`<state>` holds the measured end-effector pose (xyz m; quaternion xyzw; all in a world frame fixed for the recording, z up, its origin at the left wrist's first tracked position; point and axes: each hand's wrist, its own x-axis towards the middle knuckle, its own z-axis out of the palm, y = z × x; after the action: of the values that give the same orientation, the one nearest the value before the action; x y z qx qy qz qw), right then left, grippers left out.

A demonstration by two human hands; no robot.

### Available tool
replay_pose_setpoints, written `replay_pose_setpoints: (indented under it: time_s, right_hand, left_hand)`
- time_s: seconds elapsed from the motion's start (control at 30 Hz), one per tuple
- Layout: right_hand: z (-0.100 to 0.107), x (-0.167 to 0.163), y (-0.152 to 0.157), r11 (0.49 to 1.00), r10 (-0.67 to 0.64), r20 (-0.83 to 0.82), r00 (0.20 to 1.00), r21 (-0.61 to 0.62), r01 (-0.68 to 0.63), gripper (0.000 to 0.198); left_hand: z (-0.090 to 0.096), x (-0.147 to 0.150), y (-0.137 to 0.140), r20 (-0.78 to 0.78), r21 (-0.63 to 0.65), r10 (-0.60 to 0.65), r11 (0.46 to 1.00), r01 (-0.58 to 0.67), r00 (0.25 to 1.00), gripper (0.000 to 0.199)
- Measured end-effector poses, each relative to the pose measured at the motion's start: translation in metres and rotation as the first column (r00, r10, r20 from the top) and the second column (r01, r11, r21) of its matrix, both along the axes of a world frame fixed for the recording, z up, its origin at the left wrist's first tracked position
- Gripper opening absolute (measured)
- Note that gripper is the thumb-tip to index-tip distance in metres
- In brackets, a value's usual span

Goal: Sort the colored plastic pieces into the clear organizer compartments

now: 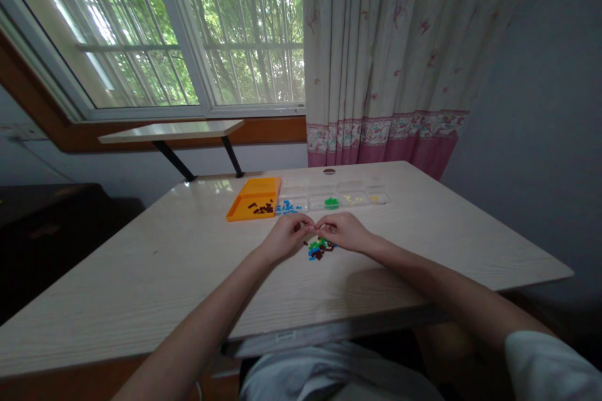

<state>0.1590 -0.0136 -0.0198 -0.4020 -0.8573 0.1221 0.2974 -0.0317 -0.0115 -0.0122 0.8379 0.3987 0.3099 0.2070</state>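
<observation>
Over a small pile of mixed toy bricks [320, 249] in blue, brown and green, my two hands meet at the fingertips. My left hand [288, 233] is closed in a pinch. My right hand [345, 230] pinches too, its fingertips touching those of the left. Whatever is between the fingers is too small to make out. Just beyond the hands lie blue pieces [288, 207] and green pieces [332, 202], in clear compartments. Dark brown pieces [262, 207] lie in an orange box to the left.
The orange box [251, 187] has its lid open. Clear boxes [316, 203] stand in a row beside it, with pale yellow pieces [352, 198] and orange-yellow pieces [374, 198] further right. A raised shelf [174, 131] stands at the table's back left, below the window. A curtain [376, 75] hangs behind.
</observation>
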Motion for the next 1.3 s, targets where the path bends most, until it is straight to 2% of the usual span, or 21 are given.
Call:
replay_pose_setpoints:
  time_s: [0.2,0.47,0.8,0.93,1.03,1.13,1.23,1.3]
  right_hand:
    - [-0.002,-0.001,0.0,1.0,-0.018,-0.063,0.998,-0.006,0.018,0.017]
    - [-0.002,0.0,0.0,0.999,-0.019,-0.09,0.996,0.029,0.022,0.015]
    - [-0.005,-0.002,0.0,0.999,-0.026,-0.17,0.985,0.036,0.032,0.016]
    - [-0.003,-0.002,0.001,1.0,-0.018,-0.16,0.987,-0.012,0.016,0.017]
    - [0.0,0.002,0.005,0.995,0.026,-0.151,0.988,-0.091,-0.04,0.019]
    - [0.002,0.012,0.011,0.955,0.118,-0.146,0.982,-0.254,-0.152,0.023]
    - [0.004,0.024,0.015,0.827,0.245,-0.143,0.959,-0.486,-0.284,0.031]
    - [0.007,0.03,0.015,0.752,0.295,-0.141,0.945,-0.576,-0.32,0.035]
  left_hand:
    - [-0.005,0.001,0.002,0.106,-0.094,0.004,0.996,0.006,0.994,0.021]
    - [-0.005,0.004,0.001,0.143,-0.145,0.051,0.989,-0.03,0.988,0.017]
    - [-0.006,0.003,0.002,0.162,-0.079,0.099,0.993,-0.087,0.982,0.022]
    - [-0.007,0.003,0.002,0.148,-0.051,0.086,0.996,-0.08,0.985,0.023]
    - [-0.005,0.001,0.002,0.147,-0.009,0.1,0.995,-0.1,0.984,0.021]
    - [0.0,-0.003,0.001,0.177,0.093,0.148,0.982,-0.166,0.973,0.019]
    - [0.005,-0.009,-0.001,0.222,0.201,0.194,0.95,-0.24,0.955,0.02]
    - [0.009,-0.012,-0.004,0.245,0.26,0.204,0.928,-0.267,0.948,0.019]
